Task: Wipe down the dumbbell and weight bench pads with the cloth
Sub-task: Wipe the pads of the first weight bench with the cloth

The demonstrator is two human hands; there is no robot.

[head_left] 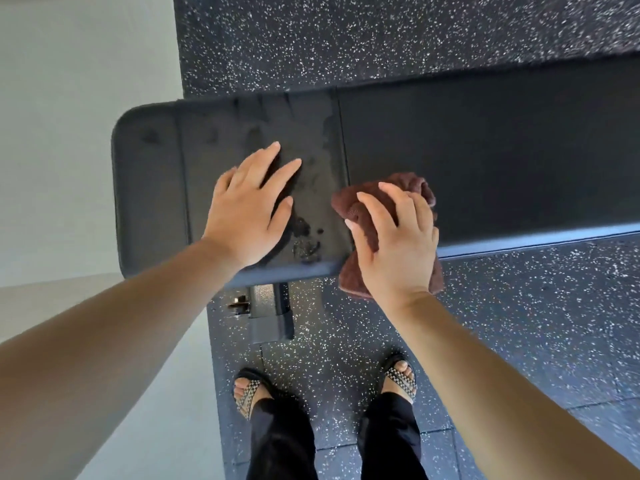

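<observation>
A black weight bench runs across the view, with a short seat pad (156, 188) on the left and a long back pad (502, 157) on the right, split by a narrow seam. Damp streaks and dark spots mark the seat pad near the seam. My left hand (249, 209) lies flat on the seat pad, fingers spread, holding nothing. My right hand (398, 237) presses a crumpled brown cloth (353, 209) onto the bench's near edge at the seam; part of the cloth hangs over the edge. No dumbbell is in view.
The bench stands on black speckled rubber flooring (381, 36). A grey metal bench foot (270, 313) sticks out below the seat pad. My two sandalled feet (398, 379) stand close to the bench. A pale floor and wall (69, 98) lie to the left.
</observation>
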